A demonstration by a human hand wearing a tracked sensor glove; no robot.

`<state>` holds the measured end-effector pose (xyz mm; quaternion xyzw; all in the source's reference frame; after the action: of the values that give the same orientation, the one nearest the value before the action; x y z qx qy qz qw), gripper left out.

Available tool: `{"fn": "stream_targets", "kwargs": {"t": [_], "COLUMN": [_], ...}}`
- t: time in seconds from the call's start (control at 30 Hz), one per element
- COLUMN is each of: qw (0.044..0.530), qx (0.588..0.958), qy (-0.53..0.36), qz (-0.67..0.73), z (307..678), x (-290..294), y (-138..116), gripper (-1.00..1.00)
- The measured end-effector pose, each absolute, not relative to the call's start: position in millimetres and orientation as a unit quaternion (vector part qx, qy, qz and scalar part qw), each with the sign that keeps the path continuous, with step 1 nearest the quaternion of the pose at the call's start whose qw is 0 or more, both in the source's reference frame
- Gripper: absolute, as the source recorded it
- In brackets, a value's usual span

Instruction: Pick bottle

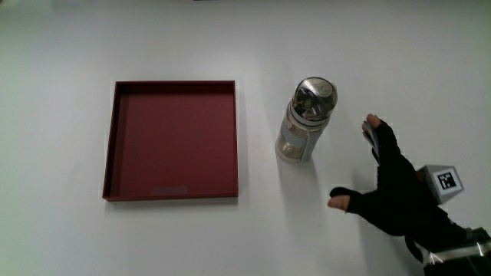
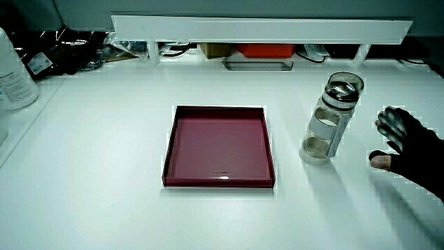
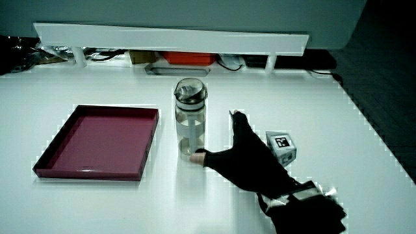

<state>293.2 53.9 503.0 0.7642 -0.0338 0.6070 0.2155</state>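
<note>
A clear bottle with a silvery lid stands upright on the white table, beside the dark red tray; both side views show it too. The gloved hand hovers beside the bottle, on the side away from the tray. Its fingers are spread, thumb and forefinger forming a wide gap that faces the bottle. A small space still shows between hand and bottle in a side view. The hand holds nothing. A patterned cube sits on its back.
The tray is shallow, square and holds nothing. A low white partition runs along the table's edge farthest from the person, with cables and boxes under it. A large pale container stands at a table corner.
</note>
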Motion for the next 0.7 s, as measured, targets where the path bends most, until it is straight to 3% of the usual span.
{"fn": "stream_targets", "kwargs": {"t": [0.33, 0.43, 0.7], "qw": [0.266, 0.285, 0.295], "qx": [0.747, 0.727, 0.711], "qy": [-0.008, 0.000, 0.005], "qz": [0.609, 0.625, 0.638], "z": [520.3, 523.1, 545.2], "x": [271.7, 259.1, 240.6], "y": [20.6, 12.9, 2.4], "gripper": [0.00, 0.00, 0.00]}}
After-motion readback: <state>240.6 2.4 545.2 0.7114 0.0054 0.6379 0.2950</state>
